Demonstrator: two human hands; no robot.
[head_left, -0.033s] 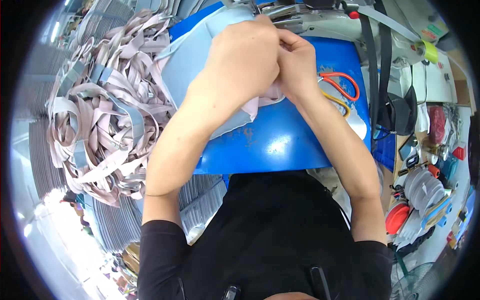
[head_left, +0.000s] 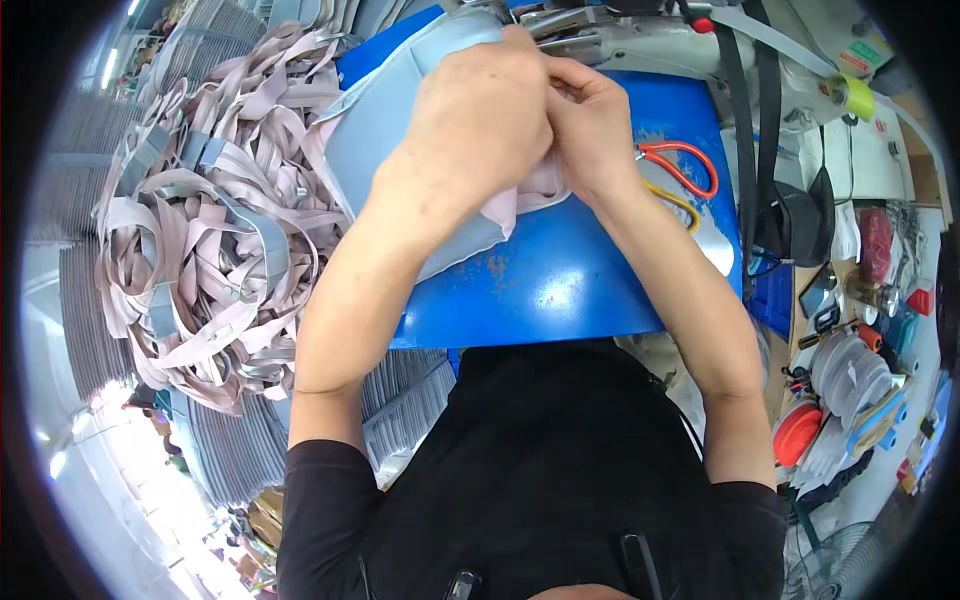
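A light blue fabric piece with pale pink edging [head_left: 375, 135] lies at the front of a sewing machine [head_left: 650, 45], over a blue table [head_left: 560, 290]. My left hand [head_left: 485, 115] is closed at its edge, the curled fingers mostly hidden behind the back of the hand. Close against it, my right hand [head_left: 592, 125] pinches with thumb and forefinger; whatever sits between the fingertips is hidden. Pink fabric [head_left: 540, 185] shows below the two hands. Beside my right wrist lie scissors with a red and a yellow handle loop [head_left: 690, 170].
A tangled heap of pink and grey straps [head_left: 220, 240] fills the left side. Stacks of grey flat pieces [head_left: 230, 445] stand around it. Black straps [head_left: 765, 130] hang at the right of the machine. Farther right, a shelf carries white spools [head_left: 850, 380] and a red round item [head_left: 797, 435].
My left hand has shifted very slightly left. The right hand and the fabric look almost unmoved.
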